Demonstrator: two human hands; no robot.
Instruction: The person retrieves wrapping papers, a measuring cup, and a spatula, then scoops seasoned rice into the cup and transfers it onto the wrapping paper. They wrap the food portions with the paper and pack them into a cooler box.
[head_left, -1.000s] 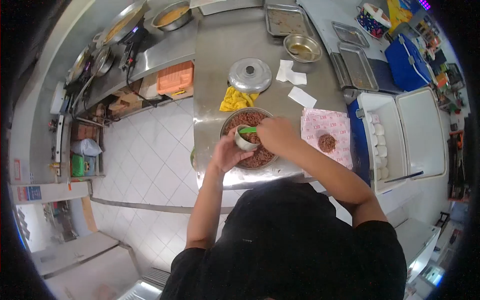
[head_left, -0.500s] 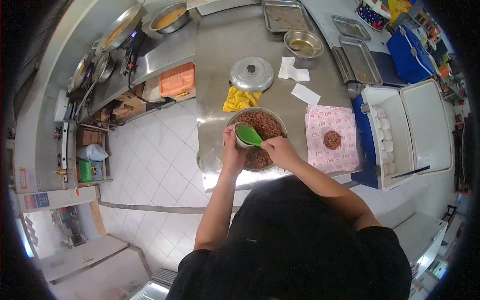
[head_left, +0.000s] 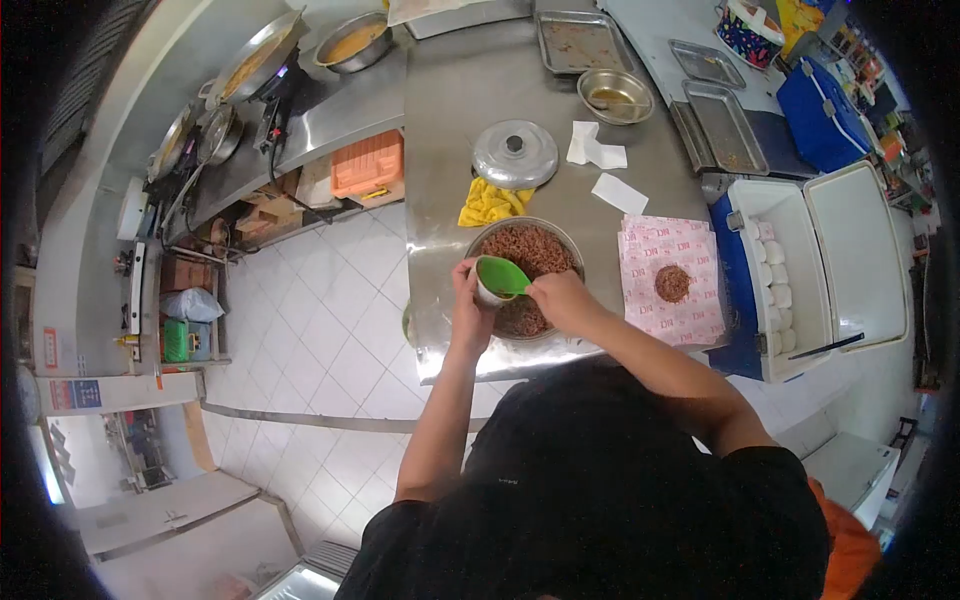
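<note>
My left hand is closed around a small light-coloured cup, above the near left part of a round metal pot. In the pot is reddish-brown cooked rice. My right hand grips a green rice paddle, its blade lying over the cup's mouth. What the cup contains is mostly hidden by the paddle. To the right, a round mound of the same rice rests on a stack of pink printed paper sheets.
Behind the pot are a yellow cloth, a metal lid and white papers. A metal bowl and trays stand farther back. At right, an open cooler holds white wrapped packs. Pans sit on the left counter.
The whole view has shifted slightly, so things appear a little farther right. Both hands keep their holds, with the paddle still against the cup's mouth.
</note>
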